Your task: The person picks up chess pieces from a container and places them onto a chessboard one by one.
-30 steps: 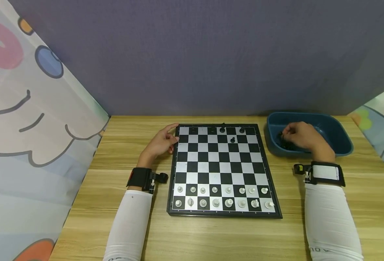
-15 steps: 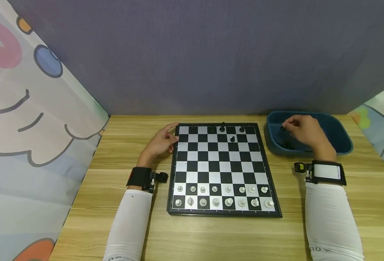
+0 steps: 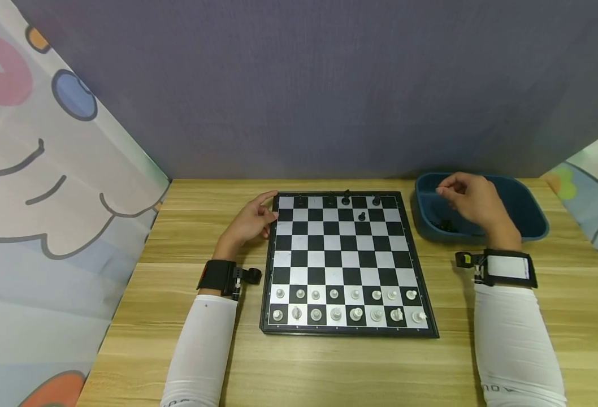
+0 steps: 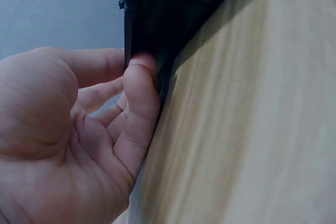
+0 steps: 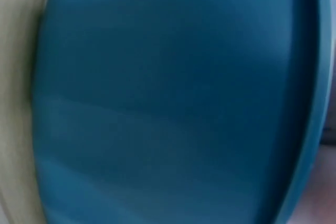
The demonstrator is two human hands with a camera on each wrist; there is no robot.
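My left hand (image 3: 250,222) grips the left edge of the chessboard (image 3: 333,244) near its far corner. In the left wrist view the thumb and fingers (image 4: 142,93) meet at the dark board's side. Above the blue tub (image 3: 532,213) my right hand (image 3: 474,199) keeps thumb and fingertips pinched together; the black chess piece between them is hidden. More black pieces (image 3: 445,225) lie in a heap on the tub's floor. Several black pieces stand on the board's far rows, one of them a black pawn (image 3: 362,216). Two rows of white pieces (image 3: 336,314) fill the near side.
The wooden table (image 3: 360,373) runs up to a grey upright panel (image 3: 299,90) behind the board. A patterned cloth (image 3: 65,226) hangs on the left. In the right wrist view, the tub's outer wall (image 5: 168,98) fills most of the picture.
My right hand has risen from the heap of black pieces toward the tub's far rim; a black piece showed at its fingertips midway. The left hand and the board stay put.
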